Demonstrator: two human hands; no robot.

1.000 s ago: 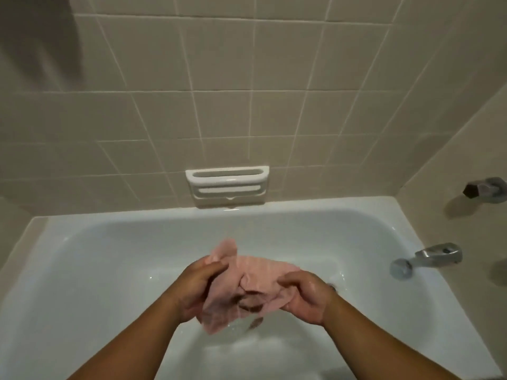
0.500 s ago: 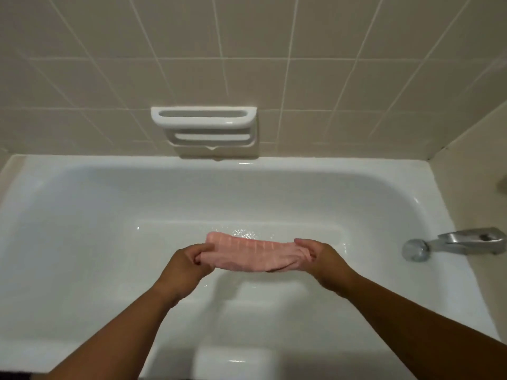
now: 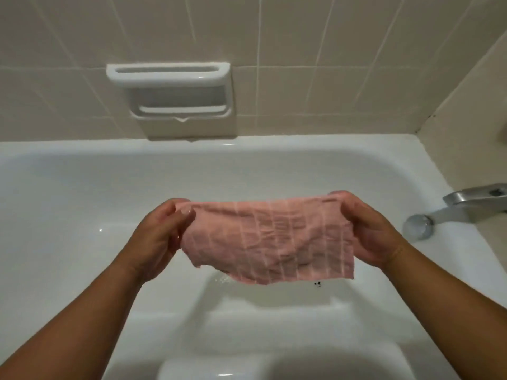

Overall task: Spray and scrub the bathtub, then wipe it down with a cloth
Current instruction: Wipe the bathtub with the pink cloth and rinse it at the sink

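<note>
The left grip (image 3: 162, 237), at middle left of the frame, is closed on the pink cloth (image 3: 263, 237), with thumb and curled fingers pinching its upper left corner. The right grip (image 3: 367, 231), at middle right, is closed in the same way, fingers curled round the cloth's upper right corner. Between the two, the cloth is pulled straight along its top edge and hangs loose below. It is in the air at the centre of the frame, above the tub (image 3: 82, 187) and not touching it. Pale ribs run down the cloth, and there is a darker, creased patch near its lower middle. A few dark specks (image 3: 317, 283) lie on the tub floor just under the cloth's lower edge. A white soap dish (image 3: 167, 75) is set in the tiled wall (image 3: 329, 64) at upper centre. A metal spout (image 3: 472, 204) juts in from the right edge.
</note>
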